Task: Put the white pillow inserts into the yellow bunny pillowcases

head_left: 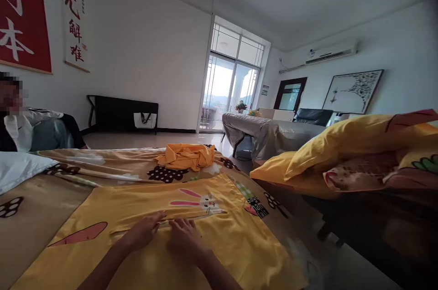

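Pillowcase, yellow and spread out flat, lies on the tan blanket right in front of the person. It has a white bunny face with long pink ears, and a pink pointy shape near its left side. A long slit runs across the middle, just under the bunny.

Both hands are on the cloth at this slit, side by side and near each other. The left hand has its fingers bent, with the tips down by the edge of the slit. The right hand has its fingers curled down on the cloth. The tips are hard to see, so I cannot tell if either hand is pinching the edge or just pressing on it.

Past the pillowcase, a crumpled heap of orange cloth sits on the blanket. On the right is a puffy yellow pillow, well apart from the hands. On the far left is another person. Farther back, there is a white bag by the wall, and a green potted plant on a table with a shiny gray cover.
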`<state>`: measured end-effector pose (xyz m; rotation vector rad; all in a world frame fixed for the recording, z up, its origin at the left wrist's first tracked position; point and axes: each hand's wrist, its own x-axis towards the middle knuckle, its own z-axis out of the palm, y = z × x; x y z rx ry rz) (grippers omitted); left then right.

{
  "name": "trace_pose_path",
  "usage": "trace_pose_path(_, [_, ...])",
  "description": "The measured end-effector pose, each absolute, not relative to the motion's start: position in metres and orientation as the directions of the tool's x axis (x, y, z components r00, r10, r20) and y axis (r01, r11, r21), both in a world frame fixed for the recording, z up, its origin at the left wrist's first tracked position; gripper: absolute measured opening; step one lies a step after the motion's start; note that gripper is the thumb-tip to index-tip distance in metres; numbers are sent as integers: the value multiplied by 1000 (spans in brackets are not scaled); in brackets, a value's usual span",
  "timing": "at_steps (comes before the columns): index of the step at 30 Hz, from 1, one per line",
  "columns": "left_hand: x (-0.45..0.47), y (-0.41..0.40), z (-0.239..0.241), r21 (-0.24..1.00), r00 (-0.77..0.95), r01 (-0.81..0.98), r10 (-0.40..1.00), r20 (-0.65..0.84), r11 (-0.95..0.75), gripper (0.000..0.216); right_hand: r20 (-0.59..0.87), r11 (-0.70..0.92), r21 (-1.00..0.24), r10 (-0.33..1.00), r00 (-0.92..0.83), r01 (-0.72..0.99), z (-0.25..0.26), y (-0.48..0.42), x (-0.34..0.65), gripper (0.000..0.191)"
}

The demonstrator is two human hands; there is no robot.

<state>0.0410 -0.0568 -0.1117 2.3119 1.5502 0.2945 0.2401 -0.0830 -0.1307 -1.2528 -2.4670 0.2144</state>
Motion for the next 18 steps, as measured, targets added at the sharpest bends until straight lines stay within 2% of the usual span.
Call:
trace_pose_path(3, [54,-31,-118,346,379,873,925,-40,-343,59,354,562,-204,806,-475,801,-156,-85,226,33])
trace_pose_path(5, [58,-18,-126,310,368,891,928,-65,-332,65,427,571,-183,779,-458,800,-166,-86,227,30])
trace_pose_path(11, [70,10,-135,240,350,910,937,-13,-337,66,522,562,-114,735,-432,819,-186,-85,227,12])
trace_pose_path(13, [72,22,-131,222,377,902,926,11,-370,62,634,589,-15,631,-447,808,-204,-80,225,12])
trace_pose_path(16, [69,41,-127,202,400,893,915,53,-402,50,808,595,161,379,-452,787,-237,-70,224,15])
trace_pose_path(18, [65,52,-128,200,368,905,927,74,-376,46,849,591,204,290,-442,780,-255,-64,222,24])
